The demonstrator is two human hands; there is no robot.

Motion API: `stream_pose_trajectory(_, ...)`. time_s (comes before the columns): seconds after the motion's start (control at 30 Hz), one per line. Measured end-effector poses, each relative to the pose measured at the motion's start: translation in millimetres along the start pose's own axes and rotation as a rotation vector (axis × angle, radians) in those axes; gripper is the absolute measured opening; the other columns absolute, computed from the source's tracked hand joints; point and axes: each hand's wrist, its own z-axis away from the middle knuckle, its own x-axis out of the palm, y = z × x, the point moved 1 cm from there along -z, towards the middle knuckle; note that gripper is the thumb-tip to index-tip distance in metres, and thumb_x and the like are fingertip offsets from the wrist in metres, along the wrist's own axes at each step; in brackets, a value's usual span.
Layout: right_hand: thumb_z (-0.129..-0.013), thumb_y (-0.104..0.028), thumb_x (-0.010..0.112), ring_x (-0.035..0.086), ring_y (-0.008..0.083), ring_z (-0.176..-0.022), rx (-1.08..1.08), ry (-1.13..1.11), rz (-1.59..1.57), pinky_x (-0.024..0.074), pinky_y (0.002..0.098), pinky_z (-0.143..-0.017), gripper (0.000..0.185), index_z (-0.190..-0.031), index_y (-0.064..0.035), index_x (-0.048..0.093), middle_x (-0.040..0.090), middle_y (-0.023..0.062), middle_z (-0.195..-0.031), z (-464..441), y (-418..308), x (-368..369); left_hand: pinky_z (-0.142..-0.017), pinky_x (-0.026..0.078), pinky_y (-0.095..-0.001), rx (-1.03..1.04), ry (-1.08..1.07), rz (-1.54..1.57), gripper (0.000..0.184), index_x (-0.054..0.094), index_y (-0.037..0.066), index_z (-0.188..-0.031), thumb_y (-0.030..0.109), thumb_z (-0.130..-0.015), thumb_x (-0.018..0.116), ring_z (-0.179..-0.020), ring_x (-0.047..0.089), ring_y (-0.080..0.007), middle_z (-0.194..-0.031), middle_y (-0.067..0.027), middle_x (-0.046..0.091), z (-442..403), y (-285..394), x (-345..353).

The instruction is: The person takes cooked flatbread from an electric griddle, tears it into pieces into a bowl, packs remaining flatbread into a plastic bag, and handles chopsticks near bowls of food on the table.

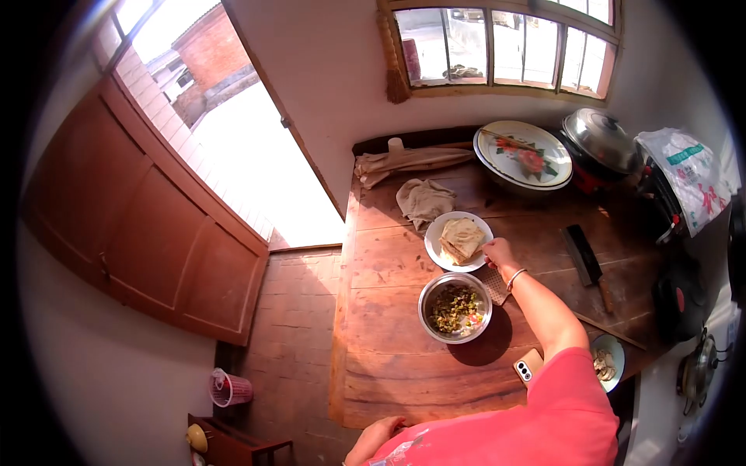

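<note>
My right hand reaches across the wooden table with its fingers closed at the right rim of a white plate. On that plate lies a stack of folded, pale flatbread. Just in front of it stands a steel bowl with a chopped mix of green, yellow and dark bits inside. A woven mat shows partly beneath my right wrist. My left hand is low, close to my body by the table's front edge. Its fingers are mostly hidden.
A cleaver and a thin stick lie on the right of the table. Near my elbow are a phone and a small bowl. Cloths, a floral enamel basin and a lidded pot line the back.
</note>
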Motion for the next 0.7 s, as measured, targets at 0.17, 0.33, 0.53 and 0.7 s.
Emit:
stream_pose_trajectory(0.17, -0.079, -0.017, 0.061, 0.052, 0.0132, -0.044, 0.019, 0.039, -0.031, 0.0380, 0.0255, -0.034, 0.018, -0.078, 0.0003, 0.057, 0.054, 0.0060, -0.059, -4, -8, 9, -0.085, 0.046, -0.0286, -0.032, -0.035, 0.087, 0.034, 0.052, -0.003, -0.117, 0.008, -0.085, 0.051, -0.096, 0.060, -0.0209, -0.106, -0.0157, 0.061, -1, 5, 3)
stream_pose_trajectory(0.33, -0.077, -0.019, 0.065, 0.052, 0.0137, -0.039, -0.013, -0.003, 0.185, 0.0361, 0.0264, -0.031, 0.026, -0.081, 0.0059, 0.059, 0.057, 0.0087, -0.055, -14, -18, 20, -0.077, 0.047, -0.0343, 0.006, 0.073, 0.010, 0.031, 0.057, -0.001, -0.106, 0.021, -0.084, 0.055, -0.092, 0.060, -0.0305, -0.098, -0.0171, 0.062, 1, 19, -6)
stream_pose_trajectory(0.53, -0.072, -0.022, 0.068, 0.053, 0.0165, -0.039, -0.040, 0.007, 0.350, 0.0416, 0.0303, -0.036, 0.032, -0.078, 0.0081, 0.060, 0.057, 0.0109, -0.052, -15, -25, 24, -0.076, 0.048, -0.0348, -0.003, 0.088, 0.144, 0.031, 0.057, 0.000, -0.105, 0.021, -0.083, 0.056, -0.091, 0.060, -0.0306, -0.097, -0.0165, 0.063, -2, 4, 0)
stream_pose_trajectory(0.7, -0.072, -0.023, 0.070, 0.047, 0.0123, -0.037, -0.074, 0.024, 0.394, 0.0357, 0.0279, -0.032, 0.042, -0.097, 0.0061, 0.053, 0.055, 0.0078, -0.056, -18, -19, 25, -0.076, 0.047, -0.0349, 0.029, 0.096, 0.083, 0.031, 0.057, 0.000, -0.105, 0.022, -0.084, 0.055, -0.091, 0.060, -0.0304, -0.096, -0.0165, 0.063, 0, 15, -4)
